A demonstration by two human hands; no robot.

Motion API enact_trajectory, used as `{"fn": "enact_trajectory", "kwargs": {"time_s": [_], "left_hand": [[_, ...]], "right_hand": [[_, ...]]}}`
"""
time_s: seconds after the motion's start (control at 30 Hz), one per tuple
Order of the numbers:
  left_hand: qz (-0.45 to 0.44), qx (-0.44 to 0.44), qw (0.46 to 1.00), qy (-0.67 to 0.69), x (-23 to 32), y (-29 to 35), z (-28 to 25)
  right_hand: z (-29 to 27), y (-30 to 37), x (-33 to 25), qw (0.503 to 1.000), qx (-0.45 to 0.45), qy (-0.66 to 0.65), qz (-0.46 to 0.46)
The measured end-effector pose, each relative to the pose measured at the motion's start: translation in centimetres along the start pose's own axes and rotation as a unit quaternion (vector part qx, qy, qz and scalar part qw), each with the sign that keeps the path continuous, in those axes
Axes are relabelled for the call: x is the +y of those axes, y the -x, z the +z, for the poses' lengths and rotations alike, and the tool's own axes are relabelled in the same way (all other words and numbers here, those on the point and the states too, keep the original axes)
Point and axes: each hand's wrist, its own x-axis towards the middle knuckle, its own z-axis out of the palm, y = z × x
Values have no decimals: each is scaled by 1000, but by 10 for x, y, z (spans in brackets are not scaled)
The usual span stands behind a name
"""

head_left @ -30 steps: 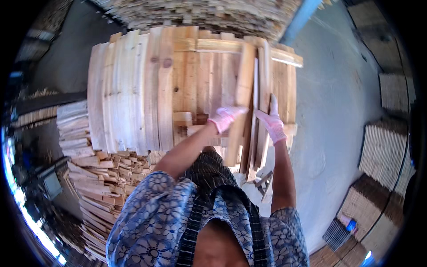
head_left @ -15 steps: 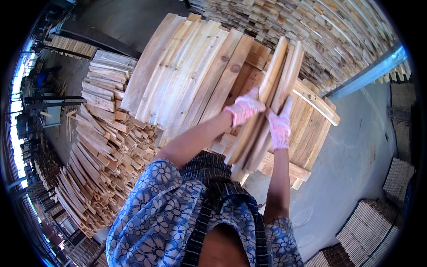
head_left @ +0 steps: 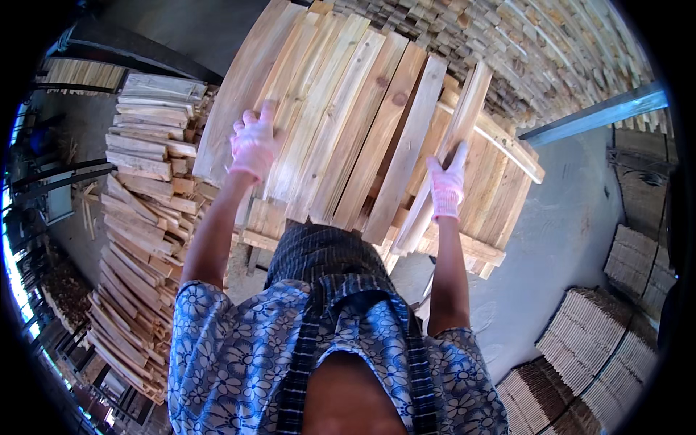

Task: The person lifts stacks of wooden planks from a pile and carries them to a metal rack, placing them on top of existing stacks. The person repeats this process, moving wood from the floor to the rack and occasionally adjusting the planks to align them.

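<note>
Your left hand [head_left: 254,145] lies spread over the left end of the plank row [head_left: 344,109]; your right hand [head_left: 447,185] follows a slanted board [head_left: 466,109] along its right edge, grip unclear. Open floor [head_left: 565,225] extends rightward.

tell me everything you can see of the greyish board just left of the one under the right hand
The greyish board is long, narrow and straight-edged, and looks like rough, weathered wood. It appears to lie flat, slanting in view with its far end to the right. A dark gap partly separates it from the knotty board on its left. Neither the left hand nor the right hand appears to touch it. Its underside is hidden.
</note>
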Motion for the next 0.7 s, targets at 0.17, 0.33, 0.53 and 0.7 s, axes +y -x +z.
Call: {"fn": "enact_trajectory", "kwargs": {"time_s": [0.17, 0.33, 0.53, 0.7], "left_hand": [[24, 84, 996, 33, -26, -16, 42], [-69, 135, 899, 412, -57, 13, 40], [-152, 18, 660, 735, -118, 145, 42], [-303, -126, 536, 778, -123, 214, 101]], "right_hand": [[40, 6, 20, 999, 5, 39, -15], [65, 13, 17, 999, 9, 10, -34], [57, -4, 16, 997, -28, -61, -36], [51, -39, 14, 924, -119, -345, 114]]}}
